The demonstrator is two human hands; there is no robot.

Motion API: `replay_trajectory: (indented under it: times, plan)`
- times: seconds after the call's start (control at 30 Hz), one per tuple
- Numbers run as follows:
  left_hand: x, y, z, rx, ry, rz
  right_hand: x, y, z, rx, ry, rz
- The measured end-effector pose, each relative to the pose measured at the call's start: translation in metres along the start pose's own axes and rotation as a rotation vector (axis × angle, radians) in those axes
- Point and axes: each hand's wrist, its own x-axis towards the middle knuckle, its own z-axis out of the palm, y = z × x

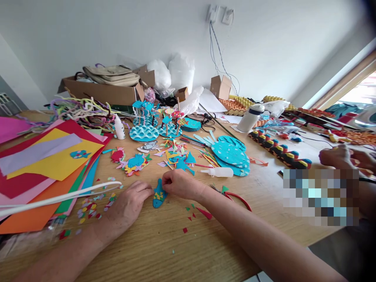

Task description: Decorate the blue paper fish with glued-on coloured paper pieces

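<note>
The blue fish (159, 194) lies between the left hand (129, 200) and right hand (181, 184), long axis running forward; both touch its edges, whether gripping I cannot tell.

No legible text, labels or numbers anywhere.

The tabletop (143, 250) in front of the blue fish (158, 201) offers passage; rightward, a glue bottle (223, 172) (lying flat) and red-handled scissors (242, 199) obstruct.

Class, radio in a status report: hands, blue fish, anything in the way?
Left hand and right hand at opposite sides of blue fish. Fish lies flat. Red scrap lies nearby, off the fish.
</note>
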Motion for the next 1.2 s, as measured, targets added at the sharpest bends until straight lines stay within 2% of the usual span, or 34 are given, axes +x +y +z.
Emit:
replay_trajectory:
  times: [0.2, 0.4, 0.73, 1.03, 1.2]
  plan:
    - [0.000, 0.001, -0.001, 0.028, 0.003, 0.018, -0.007, 0.005, 0.011, 0.078, 0.096, 0.049]
    - [0.000, 0.000, 0.000, 0.082, 0.048, 0.038, -0.008, 0.004, 0.020, 0.022, 0.132, 0.061]
    - [0.001, 0.001, -0.001, 0.085, 0.043, 0.027, -0.012, 0.000, 0.019, -0.106, 0.103, 0.044]
    - [0.001, 0.003, -0.003, 0.069, 0.023, 0.018, -0.019, 0.005, 0.010, -0.030, 0.038, 0.025]
    - [0.002, 0.004, -0.004, 0.068, 0.033, 0.029, -0.023, 0.011, 0.006, -0.025, 0.126, -0.088]
